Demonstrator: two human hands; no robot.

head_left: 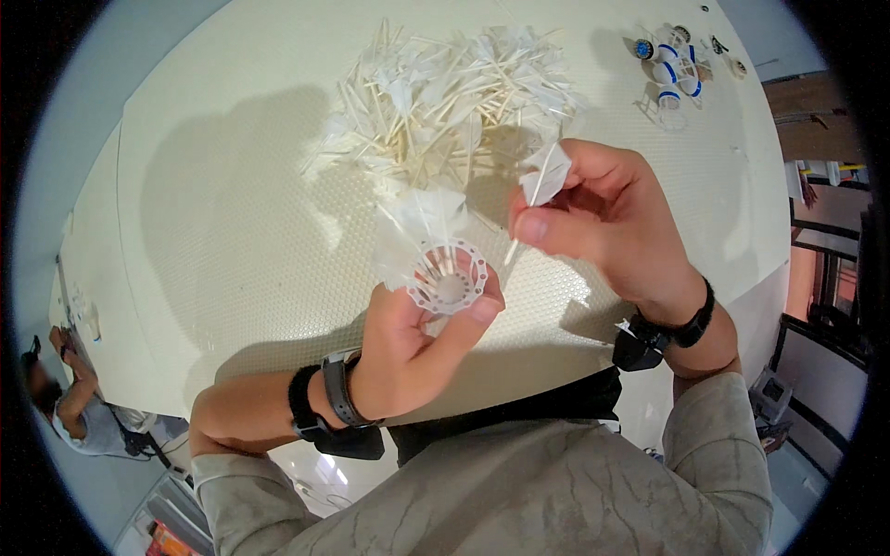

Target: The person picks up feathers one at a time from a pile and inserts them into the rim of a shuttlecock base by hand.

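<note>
My left hand (417,347) grips a white round plastic ring with holes (449,278), held over the near edge of the table. A few white feathers (422,218) stand in the ring and fan away from me. My right hand (603,218) pinches one loose white feather (542,181) by its vane, the quill tip pointing down toward the ring's right side, a short gap away. A large heap of white feathers with pale quills (454,97) lies on the table just beyond both hands.
The cream table (232,213) has a dimpled surface. Small white and blue shuttlecock parts (672,65) sit at the far right. Another person (69,398) crouches on the floor at lower left. Dark furniture (825,278) stands to the right.
</note>
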